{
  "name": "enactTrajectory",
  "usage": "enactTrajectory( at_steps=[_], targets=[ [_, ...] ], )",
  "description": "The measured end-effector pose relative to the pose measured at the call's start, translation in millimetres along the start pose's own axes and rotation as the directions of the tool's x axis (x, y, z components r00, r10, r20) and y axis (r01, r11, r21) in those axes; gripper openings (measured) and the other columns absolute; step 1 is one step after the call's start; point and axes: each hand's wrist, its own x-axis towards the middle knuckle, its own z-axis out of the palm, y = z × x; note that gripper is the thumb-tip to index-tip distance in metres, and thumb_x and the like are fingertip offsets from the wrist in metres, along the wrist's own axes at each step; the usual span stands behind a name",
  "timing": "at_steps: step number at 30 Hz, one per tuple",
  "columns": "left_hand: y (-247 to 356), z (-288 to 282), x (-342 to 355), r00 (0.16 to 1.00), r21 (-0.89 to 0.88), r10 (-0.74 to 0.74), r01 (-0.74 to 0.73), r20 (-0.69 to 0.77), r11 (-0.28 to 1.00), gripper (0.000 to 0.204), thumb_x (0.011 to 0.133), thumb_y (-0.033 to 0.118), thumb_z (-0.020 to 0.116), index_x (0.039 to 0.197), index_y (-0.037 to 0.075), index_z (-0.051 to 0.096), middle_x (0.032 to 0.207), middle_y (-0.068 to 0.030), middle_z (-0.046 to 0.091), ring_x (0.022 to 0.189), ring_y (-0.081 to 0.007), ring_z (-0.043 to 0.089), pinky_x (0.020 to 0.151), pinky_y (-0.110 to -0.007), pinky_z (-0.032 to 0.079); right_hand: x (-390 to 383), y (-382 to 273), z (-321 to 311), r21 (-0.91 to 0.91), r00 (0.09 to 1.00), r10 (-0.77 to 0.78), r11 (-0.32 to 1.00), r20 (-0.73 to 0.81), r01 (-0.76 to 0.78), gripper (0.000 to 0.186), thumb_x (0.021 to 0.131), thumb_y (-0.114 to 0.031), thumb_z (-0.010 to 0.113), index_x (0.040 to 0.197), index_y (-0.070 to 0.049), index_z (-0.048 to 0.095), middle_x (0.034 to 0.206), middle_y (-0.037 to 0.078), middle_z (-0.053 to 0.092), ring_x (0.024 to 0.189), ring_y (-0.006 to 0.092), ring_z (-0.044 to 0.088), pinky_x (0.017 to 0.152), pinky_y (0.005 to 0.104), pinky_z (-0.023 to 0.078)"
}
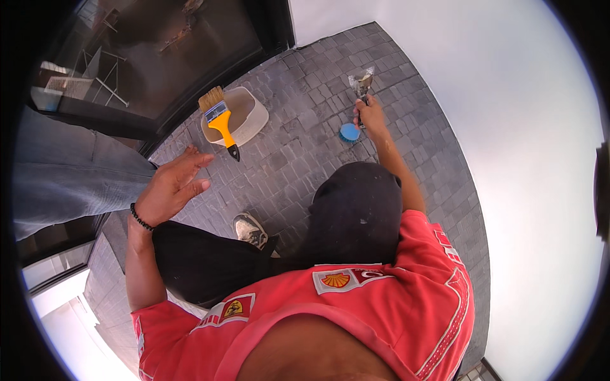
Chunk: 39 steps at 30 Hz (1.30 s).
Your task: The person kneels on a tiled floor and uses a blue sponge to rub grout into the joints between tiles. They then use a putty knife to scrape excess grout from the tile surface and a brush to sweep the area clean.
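Left hand: the person's left hand [171, 184], palm bare, fingers held apart, near the paintbrush handle.
Right hand: the person's right hand [372, 115], arm outstretched, fingers clamped on the dark handle of a scraper-like tool [361, 81], its broad end pointing away from the person.
Paintbrush: yellow-handled paintbrush [220, 122], lying across the pale tub [257, 122].
Blue brush: round blue brush [349, 132], on the grey paved floor [286, 120], just beside the right hand.
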Motion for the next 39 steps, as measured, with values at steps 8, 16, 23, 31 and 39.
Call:
enactTrajectory(
  at_steps=[8, 16, 23, 31, 39],
  targets=[
    [-12, -1, -13, 1.0, -0.006, -0.012, 0.012, -0.029, 1.0, 0.049, 0.092, 0.025, 0.072, 0.132, 0.0, 0.059, 0.118, -0.0163, 0.067, 0.109, -0.028, 0.063, 0.098, -0.037, 0.046, 9, 31, 28, 0.003, 0.993, 0.099, 0.995, 0.064, -0.099, 0.014, 0.1, -0.016, 0.054, 0.098, -0.002, 0.052, 0.073, 0.006, 0.053, 0.051, 0.0167, 0.053, 0.038, 0.0337, 0.041],
    [-15, -3, -12, 0.997, -0.092, -0.048, 0.043, -0.06, 0.995, 0.05, 0.092, 0.027, 0.073, 0.13, -0.003, 0.059, 0.116, -0.0173, 0.066, 0.106, -0.0275, 0.063, 0.097, -0.038, 0.047, 18, 33, 39, -0.007, 0.993, 0.114, 0.994, 0.033, -0.113, 0.014, 0.1, -0.013, 0.053, 0.094, -0.001, 0.05, 0.072, 0.007, 0.051, 0.052, 0.0183, 0.053, 0.039, 0.0352, 0.041],
    [-14, -3, -11, 0.995, -0.134, -0.083, 0.075, -0.057, 0.988, 0.051, 0.091, 0.027, 0.073, 0.13, -0.003, 0.059, 0.115, -0.0172, 0.066, 0.105, -0.0274, 0.063, 0.097, -0.038, 0.047, 23, 35, 37, -0.004, 0.991, 0.127, 0.992, 0.044, -0.127, 0.013, 0.098, -0.011, 0.053, 0.096, 0.002, 0.05, 0.07, 0.008, 0.051, 0.048, 0.0183, 0.052, 0.037, 0.0357, 0.04],
    [-20, -3, -4, 0.997, -0.079, -0.051, 0.046, -0.051, 0.996, 0.051, 0.091, 0.027, 0.073, 0.13, -0.003, 0.059, 0.118, -0.0162, 0.066, 0.105, -0.0255, 0.063, 0.097, -0.038, 0.047, 24, 34, 39, -0.009, 0.994, 0.111, 0.994, 0.02, -0.111, 0.012, 0.097, -0.01, 0.054, 0.095, 0.002, 0.05, 0.069, 0.008, 0.051, 0.048, 0.0184, 0.052, 0.037, 0.0352, 0.04],
    [-22, -4, -2, 0.998, -0.048, -0.056, 0.054, -0.042, 0.997, 0.05, 0.09, 0.026, 0.073, 0.129, -0.003, 0.06, 0.121, -0.0152, 0.066, 0.107, -0.0256, 0.062, 0.098, -0.038, 0.047, 23, 32, 40, -0.012, 0.991, 0.135, 0.991, 0.018, -0.135, 0.011, 0.096, -0.009, 0.053, 0.096, 0.002, 0.05, 0.068, 0.008, 0.05, 0.048, 0.0182, 0.051, 0.037, 0.0358, 0.039]
  ],
)
